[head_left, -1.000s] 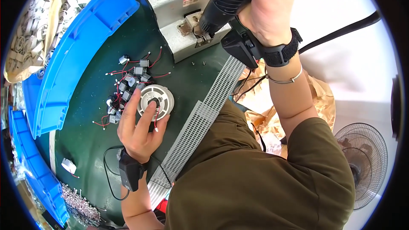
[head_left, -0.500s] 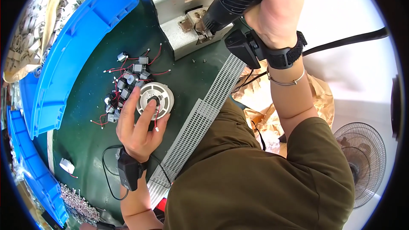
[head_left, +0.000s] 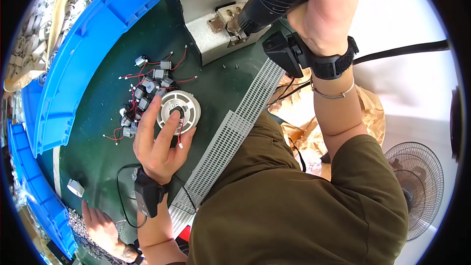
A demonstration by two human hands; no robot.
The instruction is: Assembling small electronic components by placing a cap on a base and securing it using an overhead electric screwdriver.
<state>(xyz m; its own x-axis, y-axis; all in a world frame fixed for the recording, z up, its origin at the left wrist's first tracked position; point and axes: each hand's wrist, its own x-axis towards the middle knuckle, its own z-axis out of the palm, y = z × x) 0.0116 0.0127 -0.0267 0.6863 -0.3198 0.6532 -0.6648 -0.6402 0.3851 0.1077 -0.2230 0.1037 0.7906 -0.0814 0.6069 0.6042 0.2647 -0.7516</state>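
My left hand (head_left: 159,142) steadies a white round plastic housing (head_left: 190,103) flat on the green table, thumb and a finger at its rim and another finger pressing near the middle. A small dark motor (head_left: 177,112) sits at the housing's centre; its red and black leads run out toward me, ending in a white plug. My right hand (head_left: 319,14) is wrapped around a black electric screwdriver (head_left: 272,2). The driver's tip is down at the outlet of a grey metal screw feeder (head_left: 196,0); the bit's very end is hard to make out.
Small wired motors (head_left: 159,74) lie piled beside my left hand. Blue bins (head_left: 83,44) stand to the left, one with white parts. At lower left, another person's hand (head_left: 103,228) touches near a white round part (head_left: 75,187). A perforated white strip (head_left: 230,132) edges the table.
Another person's hand has come in at lower left, by the white part. My right hand and the screwdriver have shifted slightly right; my left hand has barely moved.
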